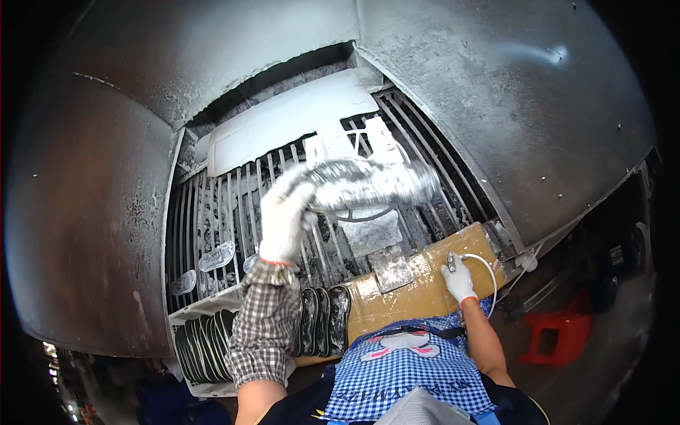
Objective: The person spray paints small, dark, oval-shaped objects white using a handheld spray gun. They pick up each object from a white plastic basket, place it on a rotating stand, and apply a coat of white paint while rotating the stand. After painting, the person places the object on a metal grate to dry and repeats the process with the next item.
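Note:
My left hand [282,223], in a white glove with a checked sleeve, grips one end of a long shoe sole [375,183]. Motion smears the sole, which looks black with a whitish, shiny coating; it is held over a round turntable frame [352,215] on the grate. In my gloved right hand [460,280] is a small metal spray gun [451,261] with a thin white hose [489,268]. This hand stays near the right end of the tape-covered brown board [432,273], its fingers closed round the gun.
A white basket [205,303] with several dark soles [202,347] stands at lower left. Clear sole-shaped pieces [217,256] lie on the slatted grate [244,202]. A white sheet [283,124] covers its back. Metal booth walls [524,106] enclose it. A red stool [559,331] stands at right.

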Motion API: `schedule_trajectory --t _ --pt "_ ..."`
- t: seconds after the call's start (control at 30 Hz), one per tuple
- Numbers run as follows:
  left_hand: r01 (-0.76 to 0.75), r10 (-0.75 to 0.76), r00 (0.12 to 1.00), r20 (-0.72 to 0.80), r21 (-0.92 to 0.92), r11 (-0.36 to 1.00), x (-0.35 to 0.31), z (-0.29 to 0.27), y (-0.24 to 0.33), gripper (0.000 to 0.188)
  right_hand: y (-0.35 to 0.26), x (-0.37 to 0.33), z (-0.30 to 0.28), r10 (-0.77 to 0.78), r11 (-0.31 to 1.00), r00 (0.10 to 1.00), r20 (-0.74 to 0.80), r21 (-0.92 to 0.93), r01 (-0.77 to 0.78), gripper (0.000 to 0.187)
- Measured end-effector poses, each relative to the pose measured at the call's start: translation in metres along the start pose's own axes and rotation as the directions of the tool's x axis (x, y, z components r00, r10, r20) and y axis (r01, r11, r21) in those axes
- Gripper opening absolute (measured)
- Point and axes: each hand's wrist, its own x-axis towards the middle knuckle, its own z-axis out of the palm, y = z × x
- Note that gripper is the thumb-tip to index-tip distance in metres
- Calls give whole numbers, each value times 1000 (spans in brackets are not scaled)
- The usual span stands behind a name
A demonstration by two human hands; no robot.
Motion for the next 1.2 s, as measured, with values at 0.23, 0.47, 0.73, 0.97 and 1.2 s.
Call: schedule_trajectory --t 0.23,0.47,0.73,0.97,1.2 --pt "-60 37 990 -139 -162 985 96 -7 -10 43 5 8 2 -20 1000 1000 17 -16 21 57" --pt "-16 -3 988 -156 -122 992 118 6 -19 42 15 7 4 -33 999 999 -22 -6 33 57" --pt "-15 14 989 -147 -7 1000 127 -7 -36 45 -1 2 -2 30 1000 999 25 2 -30 58" --pt "-93 122 974 -189 157 983 134 -11 -45 53 7 4 3 -67 998 998 -15 18 68 53" --pt "-56 150 973 -177 447 893 134 -14 -46 46 14 8 7 -83 996 996 -36 -22 82 52"
